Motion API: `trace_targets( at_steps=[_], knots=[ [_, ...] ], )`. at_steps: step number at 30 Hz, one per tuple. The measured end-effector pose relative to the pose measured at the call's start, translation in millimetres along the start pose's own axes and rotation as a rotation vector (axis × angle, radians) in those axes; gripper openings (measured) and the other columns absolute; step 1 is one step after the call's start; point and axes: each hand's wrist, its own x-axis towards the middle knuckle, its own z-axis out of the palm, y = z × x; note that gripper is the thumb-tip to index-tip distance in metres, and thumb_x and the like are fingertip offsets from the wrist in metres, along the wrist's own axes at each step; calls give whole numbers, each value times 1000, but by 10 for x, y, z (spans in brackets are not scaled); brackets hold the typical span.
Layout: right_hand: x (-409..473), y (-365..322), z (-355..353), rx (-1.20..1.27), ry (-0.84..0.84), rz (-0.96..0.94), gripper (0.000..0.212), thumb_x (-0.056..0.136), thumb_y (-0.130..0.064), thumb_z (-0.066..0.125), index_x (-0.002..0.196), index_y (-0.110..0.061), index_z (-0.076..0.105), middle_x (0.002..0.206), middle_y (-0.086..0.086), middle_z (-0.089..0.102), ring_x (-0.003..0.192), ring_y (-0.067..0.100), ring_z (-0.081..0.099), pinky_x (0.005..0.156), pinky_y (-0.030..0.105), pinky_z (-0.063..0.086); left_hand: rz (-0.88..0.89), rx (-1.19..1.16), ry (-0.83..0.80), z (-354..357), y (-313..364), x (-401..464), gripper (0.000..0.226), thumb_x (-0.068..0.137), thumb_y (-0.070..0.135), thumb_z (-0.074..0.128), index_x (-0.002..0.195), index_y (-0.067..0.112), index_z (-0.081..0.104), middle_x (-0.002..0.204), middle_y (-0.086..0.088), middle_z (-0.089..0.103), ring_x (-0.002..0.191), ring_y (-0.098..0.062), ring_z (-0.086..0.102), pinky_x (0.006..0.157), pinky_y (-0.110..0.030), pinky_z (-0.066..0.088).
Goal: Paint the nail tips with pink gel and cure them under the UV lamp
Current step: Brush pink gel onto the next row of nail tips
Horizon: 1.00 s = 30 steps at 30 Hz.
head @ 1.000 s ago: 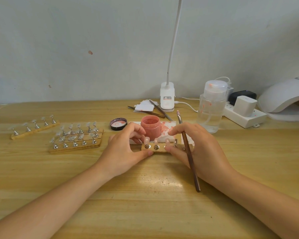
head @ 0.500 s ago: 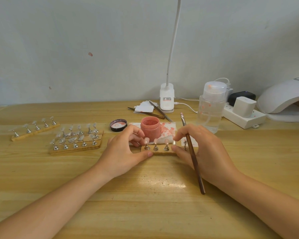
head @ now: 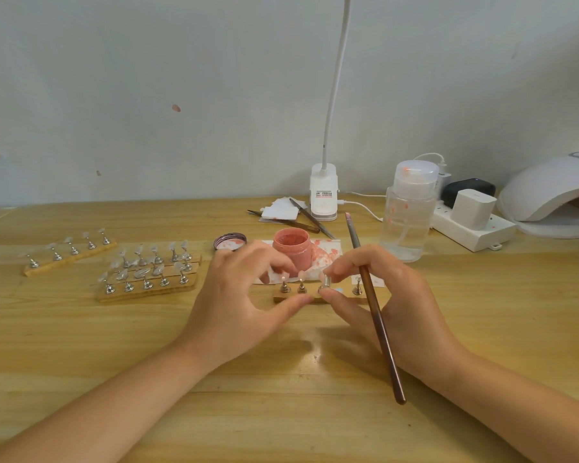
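Hands [head: 395, 295] at nail-tip strip [head: 315, 297]

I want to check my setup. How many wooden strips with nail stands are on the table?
3. One far-left strip; one wider block beside it, possibly two strips joined; one strip between the left hand and right hand, partly hidden.

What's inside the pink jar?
The open pink jar shows pink gel coating its inner wall near the rim. How full it is cannot be seen; the left hand covers its lower front.
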Motion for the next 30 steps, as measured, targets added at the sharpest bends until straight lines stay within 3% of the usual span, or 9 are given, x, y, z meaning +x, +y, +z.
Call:
trace_targets(
  at_steps=[3,6,11,15,21,23,26,30],
  knots=[
    [-4,-20,33,50,3,-35,24,77,-27,72,92,-30,53,89,-13,63,84,3,63,73,30,52,131,-21,-57,21,4,-10,26,74,43,63,89,23,69,89,17,57,86,16,42,83,-17,28],
    [0,-13,54,65,-12,-68,22,79,-30,66,96,-31,51,91,-14,62,85,2,63,73,28,53,170,-61,-31,37,7,-5,22,76,36,64,86,18,73,88,15,59,87,13,44,81,-17,31],
    [-11,1,84,106,-20,-52,27,77,-29,71,97,-32,52,94,-13,63,86,4,65,74,26,55,150,-74,-10,24,11,-6,20,76,36,65,81,19,72,86,17,62,83,13,49,78,-22,35],
    [-22,4,89,126,-31,-18,27,77,-30,73,95,-31,53,93,-12,64,88,2,65,77,17,52,144,-131,-1,40,34,-9,13,77,26,63,84,18,69,87,15,65,73,5,56,73,-27,41],
    [30,-32,42,84,31,17,13,86,-39,53,99,-35,55,93,-16,64,86,0,62,70,18,51,59,-209,28,29,30,-2,10,77,19,68,85,14,72,82,9,69,73,-4,62,74,-34,50],
    [102,-50,-12,126,91,39,15,92,-38,43,99,-36,57,83,-15,66,77,1,62,64,15,49,30,-239,47,11,22,6,11,77,14,68,87,13,72,83,6,69,76,-5,63,74,-26,51],
    [280,-110,-102,289,151,189,35,87,-47,33,93,-30,63,62,3,64,50,8,57,52,14,44,-21,-255,101,-1,8,23,16,74,5,66,86,14,71,83,8,67,80,-1,61,77,-13,46],
    [619,-135,-165,331,133,371,47,83,-56,28,86,-32,67,42,3,46,38,6,40,41,14,35,-109,-294,161,-13,-9,36,26,73,-3,70,84,20,68,85,12,65,82,3,60,78,-7,42]
  ],
)
